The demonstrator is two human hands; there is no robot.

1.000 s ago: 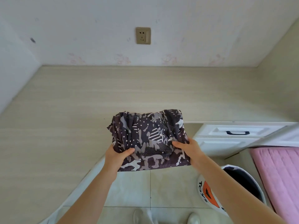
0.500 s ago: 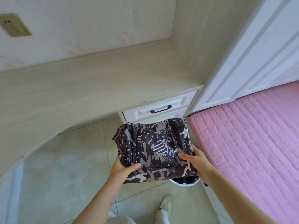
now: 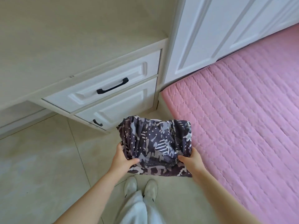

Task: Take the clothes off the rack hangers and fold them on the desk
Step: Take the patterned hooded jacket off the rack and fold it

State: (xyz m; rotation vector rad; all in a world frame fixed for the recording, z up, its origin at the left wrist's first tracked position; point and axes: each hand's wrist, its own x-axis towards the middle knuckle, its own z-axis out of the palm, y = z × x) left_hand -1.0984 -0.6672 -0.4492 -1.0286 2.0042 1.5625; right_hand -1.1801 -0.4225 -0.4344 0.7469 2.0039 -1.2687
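Note:
A folded dark garment (image 3: 158,143) with a grey and white camouflage print hangs in the air over the tiled floor, held between both hands. My left hand (image 3: 123,159) grips its near left edge, thumb on top. My right hand (image 3: 191,160) grips the near right edge the same way. The pale wooden desk (image 3: 56,46) lies to the upper left, well away from the garment. No rack or hangers are in view.
White drawers (image 3: 113,89) with black handles sit under the desk's right end. A white wardrobe door (image 3: 218,29) stands behind a pink quilted bed (image 3: 242,118) on the right. My white shoes (image 3: 140,186) stand on the beige tiles (image 3: 40,167).
The view has swung right, away from the desk toward the bed. Both hands carried the folded garment off the desk edge and now hold it beside the bed.

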